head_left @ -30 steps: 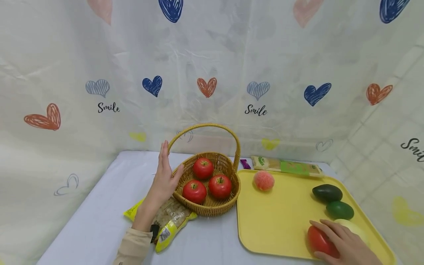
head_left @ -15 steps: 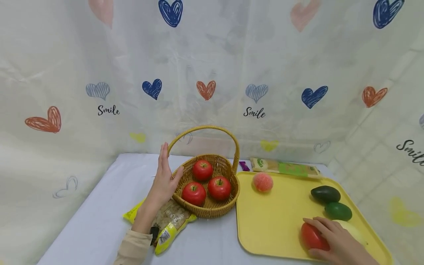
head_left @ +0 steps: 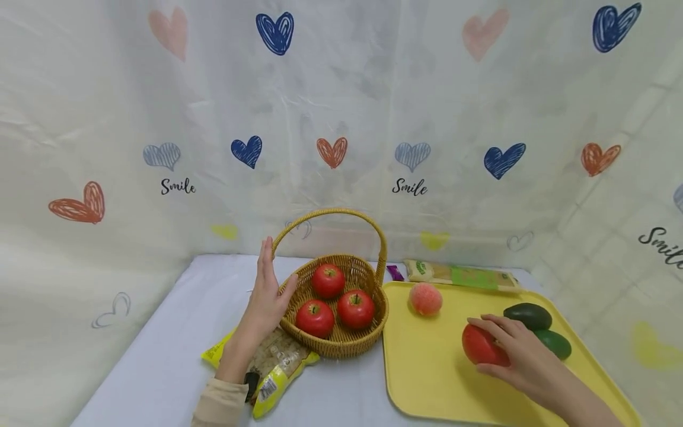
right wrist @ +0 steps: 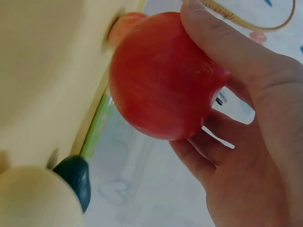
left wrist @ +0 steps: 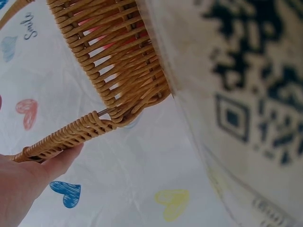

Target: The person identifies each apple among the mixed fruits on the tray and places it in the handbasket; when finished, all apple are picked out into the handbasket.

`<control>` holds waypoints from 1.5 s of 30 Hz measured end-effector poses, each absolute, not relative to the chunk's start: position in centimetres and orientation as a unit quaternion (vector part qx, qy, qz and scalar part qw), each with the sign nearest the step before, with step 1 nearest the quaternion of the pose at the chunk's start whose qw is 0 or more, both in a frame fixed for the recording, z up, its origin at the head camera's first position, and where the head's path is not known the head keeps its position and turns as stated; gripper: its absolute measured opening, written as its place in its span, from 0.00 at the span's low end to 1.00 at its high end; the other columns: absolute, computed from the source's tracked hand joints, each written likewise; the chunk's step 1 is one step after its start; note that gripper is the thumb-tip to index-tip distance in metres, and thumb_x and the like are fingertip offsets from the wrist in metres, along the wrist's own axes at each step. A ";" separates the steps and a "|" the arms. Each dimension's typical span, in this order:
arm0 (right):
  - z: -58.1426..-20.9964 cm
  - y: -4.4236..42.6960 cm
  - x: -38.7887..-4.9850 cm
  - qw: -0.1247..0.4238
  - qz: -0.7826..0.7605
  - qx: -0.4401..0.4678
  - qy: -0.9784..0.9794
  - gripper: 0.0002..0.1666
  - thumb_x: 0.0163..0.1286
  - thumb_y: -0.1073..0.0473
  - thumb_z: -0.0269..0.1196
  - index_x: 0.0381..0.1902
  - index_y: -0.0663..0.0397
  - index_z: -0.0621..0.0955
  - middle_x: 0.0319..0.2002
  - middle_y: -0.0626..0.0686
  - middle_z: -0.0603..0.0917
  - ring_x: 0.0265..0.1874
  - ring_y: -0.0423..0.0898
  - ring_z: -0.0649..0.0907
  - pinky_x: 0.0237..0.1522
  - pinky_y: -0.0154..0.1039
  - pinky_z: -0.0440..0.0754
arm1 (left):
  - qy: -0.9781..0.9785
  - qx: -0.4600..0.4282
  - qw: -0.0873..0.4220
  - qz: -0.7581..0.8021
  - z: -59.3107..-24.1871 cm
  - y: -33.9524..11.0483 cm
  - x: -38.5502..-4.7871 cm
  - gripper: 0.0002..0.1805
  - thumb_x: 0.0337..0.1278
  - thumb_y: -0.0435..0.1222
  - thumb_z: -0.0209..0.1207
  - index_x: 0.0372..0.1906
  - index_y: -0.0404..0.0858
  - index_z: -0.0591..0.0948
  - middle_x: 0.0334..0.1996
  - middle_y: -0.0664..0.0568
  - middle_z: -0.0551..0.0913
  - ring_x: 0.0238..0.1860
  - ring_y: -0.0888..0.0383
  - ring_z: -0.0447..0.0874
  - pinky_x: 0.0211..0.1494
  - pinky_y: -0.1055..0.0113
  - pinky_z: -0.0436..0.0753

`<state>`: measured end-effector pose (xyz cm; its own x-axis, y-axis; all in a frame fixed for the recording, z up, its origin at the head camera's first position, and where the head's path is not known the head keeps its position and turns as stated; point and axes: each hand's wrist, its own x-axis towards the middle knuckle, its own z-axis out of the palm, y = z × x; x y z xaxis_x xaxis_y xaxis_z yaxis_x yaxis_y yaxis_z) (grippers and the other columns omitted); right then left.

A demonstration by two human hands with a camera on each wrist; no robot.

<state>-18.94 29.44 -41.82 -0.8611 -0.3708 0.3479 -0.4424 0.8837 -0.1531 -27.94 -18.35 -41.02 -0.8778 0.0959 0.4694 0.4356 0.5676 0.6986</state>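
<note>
My right hand [head_left: 525,356] grips a red apple [head_left: 478,345] between thumb and fingers over the yellow tray [head_left: 427,379]. In the right wrist view that apple [right wrist: 161,78] is raised off the tray. Three red apples [head_left: 328,280] lie inside a woven basket [head_left: 341,349] left of the tray. Against the left side of this basket stands my left hand [head_left: 265,299], fingers straight and upright, thumb spread by the rim. The left wrist view has the basket handle [left wrist: 66,137] lying along my thumb.
A pink peach [head_left: 425,299], a dark avocado [head_left: 528,316] and a green fruit [head_left: 555,343] sit on the tray. A pale round fruit [right wrist: 38,201] shows in the right wrist view. A yellow food bag [head_left: 277,362] lies under my left forearm; a long packet [head_left: 461,274] lies behind the tray.
My right hand has lifted the red apple from the tray's near right part and carried it up and leftward. My left hand stays by the basket.
</note>
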 end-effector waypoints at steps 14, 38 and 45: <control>-38.7 20.9 -23.0 0.158 0.140 0.309 -0.927 0.46 0.53 0.52 0.81 0.70 0.42 0.76 0.67 0.58 0.76 0.62 0.58 0.76 0.47 0.50 0.89 | -0.866 -0.150 0.191 -0.437 -40.4 -19.1 -28.1 0.50 0.78 0.50 0.52 0.82 0.57 0.27 0.85 0.53 0.28 0.84 0.39 0.44 0.77 0.31 0.59; -37.0 9.0 -30.8 0.136 0.085 0.374 -0.913 0.45 0.61 0.47 0.76 0.73 0.43 0.71 0.68 0.61 0.74 0.67 0.59 0.75 0.56 0.55 0.85 | -0.860 -0.151 0.178 -0.454 -41.0 -18.6 -28.1 0.50 0.77 0.50 0.52 0.83 0.53 0.30 0.85 0.51 0.29 0.83 0.40 0.48 0.77 0.32 0.60; -37.8 7.4 -33.0 0.131 0.032 0.360 -0.923 0.41 0.63 0.47 0.74 0.70 0.46 0.72 0.65 0.59 0.75 0.63 0.58 0.76 0.59 0.55 0.83 | -0.859 -0.157 0.184 -0.452 -41.0 -18.5 -28.1 0.50 0.77 0.50 0.52 0.83 0.56 0.29 0.85 0.51 0.30 0.83 0.40 0.49 0.78 0.33 0.60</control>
<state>-33.00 7.44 -37.81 -0.7068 -0.6556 0.2655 -0.6726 0.7392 0.0350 -28.14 -18.45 -41.05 -0.8833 0.1028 0.4574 0.4351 0.5429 0.7183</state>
